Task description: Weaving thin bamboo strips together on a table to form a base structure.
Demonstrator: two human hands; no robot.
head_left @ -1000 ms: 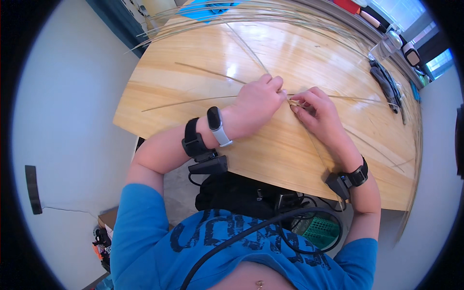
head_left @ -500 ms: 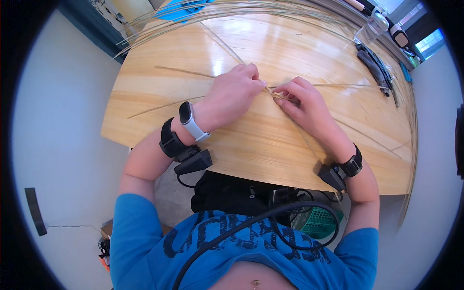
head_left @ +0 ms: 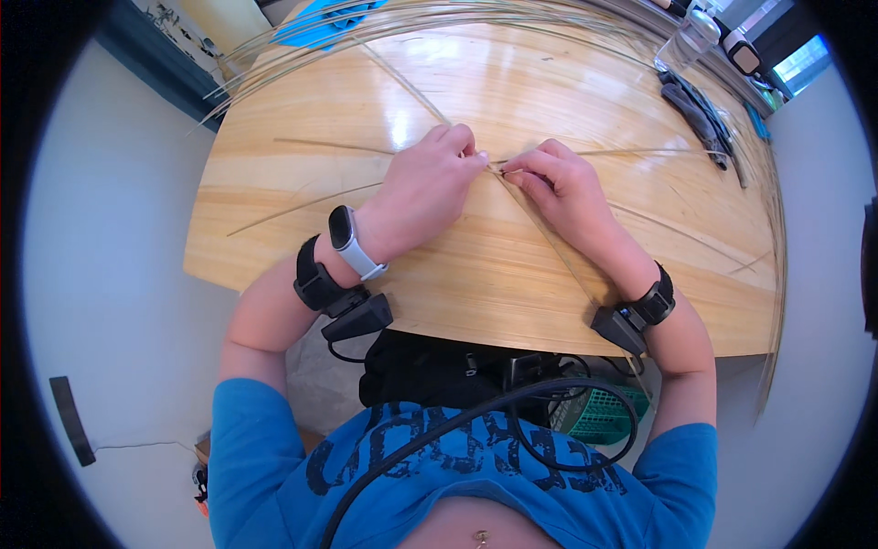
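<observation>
Several thin tan weaving strips, like split bamboo or cane, cross between my hands over the wooden table. One strip (head_left: 402, 80) runs to the far left and another strip (head_left: 553, 240) comes toward the near edge; others fan out to both sides. My left hand (head_left: 430, 178) is closed in a pinch on the strips, just left of the crossing. Close by on the right, my right hand (head_left: 558, 183) pinches the strips at the crossing with thumb and forefinger. The fingertips nearly meet and partly hide the crossing.
Long loose strips (head_left: 476, 13) bend along the table's (head_left: 366, 284) far edge and down its right side. Far right are a clear jar (head_left: 688, 41) and a dark grey cloth-like item (head_left: 692, 114). A blue cloth (head_left: 327, 23) lies far left; a green basket (head_left: 599, 416) stands below the near edge.
The whole view has shifted slightly. My right thumb and forefinger have drawn closer together at the crossing; my left hand keeps its pinch.
</observation>
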